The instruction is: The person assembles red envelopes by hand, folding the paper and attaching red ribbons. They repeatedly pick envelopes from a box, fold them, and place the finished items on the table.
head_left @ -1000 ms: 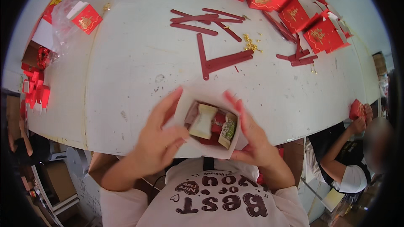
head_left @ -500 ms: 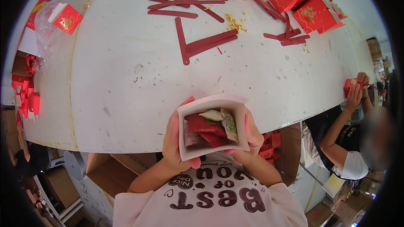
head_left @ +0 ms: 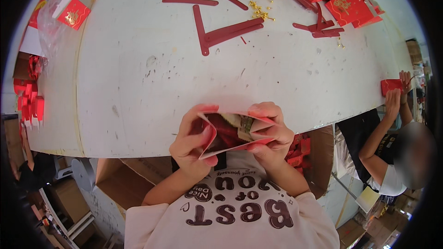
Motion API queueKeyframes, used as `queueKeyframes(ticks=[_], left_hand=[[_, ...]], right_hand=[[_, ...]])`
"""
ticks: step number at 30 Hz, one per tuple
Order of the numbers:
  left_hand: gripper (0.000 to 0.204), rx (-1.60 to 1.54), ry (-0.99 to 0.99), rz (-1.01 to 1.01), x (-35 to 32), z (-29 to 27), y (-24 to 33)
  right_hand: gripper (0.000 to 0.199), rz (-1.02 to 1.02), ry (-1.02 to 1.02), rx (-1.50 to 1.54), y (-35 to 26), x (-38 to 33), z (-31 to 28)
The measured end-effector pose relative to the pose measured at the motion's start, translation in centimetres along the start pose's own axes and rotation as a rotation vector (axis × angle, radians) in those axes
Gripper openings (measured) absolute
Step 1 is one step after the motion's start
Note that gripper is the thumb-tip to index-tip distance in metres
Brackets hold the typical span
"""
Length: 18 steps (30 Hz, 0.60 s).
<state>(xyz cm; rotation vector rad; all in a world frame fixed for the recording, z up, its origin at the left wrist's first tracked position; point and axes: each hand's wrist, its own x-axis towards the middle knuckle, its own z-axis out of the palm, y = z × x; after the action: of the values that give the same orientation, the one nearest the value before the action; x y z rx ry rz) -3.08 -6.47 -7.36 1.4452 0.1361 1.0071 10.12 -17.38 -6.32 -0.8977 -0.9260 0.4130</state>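
Note:
Between my two hands is a small paper gift box [head_left: 233,148], red outside and pale inside, with its mouth facing up. Its two side walls are pressed inward, so the opening has narrowed. Inside lie a dark red packet [head_left: 222,130] and a small white-and-green packet [head_left: 244,128], both partly hidden by the walls. My left hand [head_left: 190,140] wraps the left side, thumb pushing on the folded wall. On the opposite side my right hand [head_left: 273,133] grips the rim, fingers at the far corner and thumb at the near one.
Dark red strips [head_left: 233,34] and small gold fasteners [head_left: 259,13] lie on the white table [head_left: 138,87]. Red boxes [head_left: 344,7] pile up at far right; another box [head_left: 74,14] stands far left. Beside the table, an open carton [head_left: 122,180]. At right a co-worker's hands [head_left: 396,97] hold a red box.
My hands have folded the box's side walls inward, making its square opening narrower. My view has shifted slightly, and the co-worker's hands have moved on their red box.

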Motion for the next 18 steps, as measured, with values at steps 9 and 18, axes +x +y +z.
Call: queueKeyframes(ticks=[9, 18], left_hand=[[0.048, 0.093, 0.105, 0.029, 0.1, 1.8, 0.0], [0.058, 0.096, 0.005, 0.011, 1.2, 2.4, 1.2]], right_hand=[[0.033, -0.069, 0.120, -0.023, 0.6, -1.0, 0.8], [0.064, 0.024, 0.369, -0.009, 0.7, -3.3, 0.2]])
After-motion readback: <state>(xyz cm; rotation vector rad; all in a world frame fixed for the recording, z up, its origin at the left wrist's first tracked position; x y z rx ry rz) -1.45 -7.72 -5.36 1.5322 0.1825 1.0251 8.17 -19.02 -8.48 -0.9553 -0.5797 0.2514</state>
